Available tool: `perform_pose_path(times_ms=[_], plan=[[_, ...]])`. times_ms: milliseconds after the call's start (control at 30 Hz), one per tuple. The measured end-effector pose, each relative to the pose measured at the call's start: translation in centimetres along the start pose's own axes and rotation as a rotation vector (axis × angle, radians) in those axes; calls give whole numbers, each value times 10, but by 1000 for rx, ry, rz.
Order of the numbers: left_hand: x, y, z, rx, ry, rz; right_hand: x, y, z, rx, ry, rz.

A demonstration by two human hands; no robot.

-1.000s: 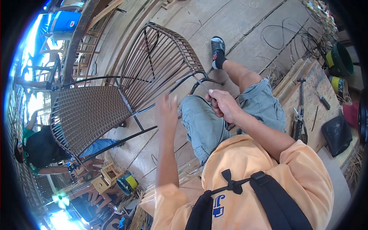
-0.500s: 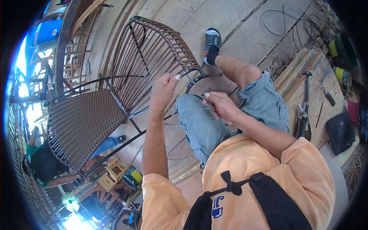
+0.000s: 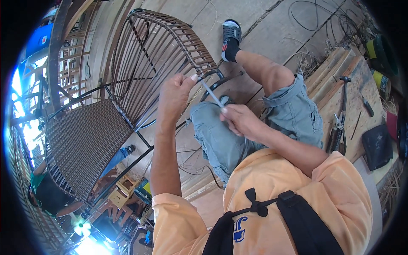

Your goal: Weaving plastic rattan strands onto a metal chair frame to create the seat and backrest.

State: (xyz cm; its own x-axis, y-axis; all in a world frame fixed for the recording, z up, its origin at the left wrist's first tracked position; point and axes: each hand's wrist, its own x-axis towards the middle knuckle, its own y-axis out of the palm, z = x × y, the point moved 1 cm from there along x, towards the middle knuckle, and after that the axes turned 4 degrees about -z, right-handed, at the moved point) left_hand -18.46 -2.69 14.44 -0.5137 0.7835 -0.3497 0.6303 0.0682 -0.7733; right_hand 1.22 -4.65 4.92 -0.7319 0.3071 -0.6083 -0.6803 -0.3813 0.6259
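Head view, from the left: a co-worker (image 3: 49, 191) leans in near the rim, partly hidden behind the chair (image 3: 89, 144). That chair stands on the floor (image 3: 250, 15) to the left of the person's knees, its long axis slanting from the tightly woven panel at lower left to the open, stranded part at upper right. Next comes the left hand (image 3: 173, 98), raised in front of the strands on a nearly upright forearm, its fingers curled and its thumb pointing up and to the right. A pale, narrow strip (image 3: 213, 94) begins beside that thumb tip; whether the left fingers pinch it, I cannot tell. Its long axis slopes down and to the right, straight, over the chair's black tube to the right hand (image 3: 244, 122). There the thumb and fingers pinch it above the person's lap, the forearm coming in from the lower right. At far right, the desk (image 3: 357, 91) bears a hammer (image 3: 342, 100), pliers (image 3: 337, 131) and a dark pouch (image 3: 377, 146).
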Motion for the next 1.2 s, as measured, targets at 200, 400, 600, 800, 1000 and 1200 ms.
perform_pose_path(times_ms=[200, 400, 600, 800, 1000, 1200], plan=[[-3, -2, 4, 23, 3, -61, -29, -11, 19, -341, -214, 15], [-15, 9, 0, 49, 104, -204, -43, 7, 26, -407, -280, -44], [-29, 16, 30, 301, 353, -471, -46, 47, 126, -919, -647, 126], [-40, 41, 17, 336, 675, -708, 131, 141, 175, -753, 142, 225], [-28, 35, 31, 675, 786, -655, 160, 179, 130, -1321, 177, 283], [-32, 28, 34, 582, 743, -676, 65, 157, 155, -1237, -887, 114]])
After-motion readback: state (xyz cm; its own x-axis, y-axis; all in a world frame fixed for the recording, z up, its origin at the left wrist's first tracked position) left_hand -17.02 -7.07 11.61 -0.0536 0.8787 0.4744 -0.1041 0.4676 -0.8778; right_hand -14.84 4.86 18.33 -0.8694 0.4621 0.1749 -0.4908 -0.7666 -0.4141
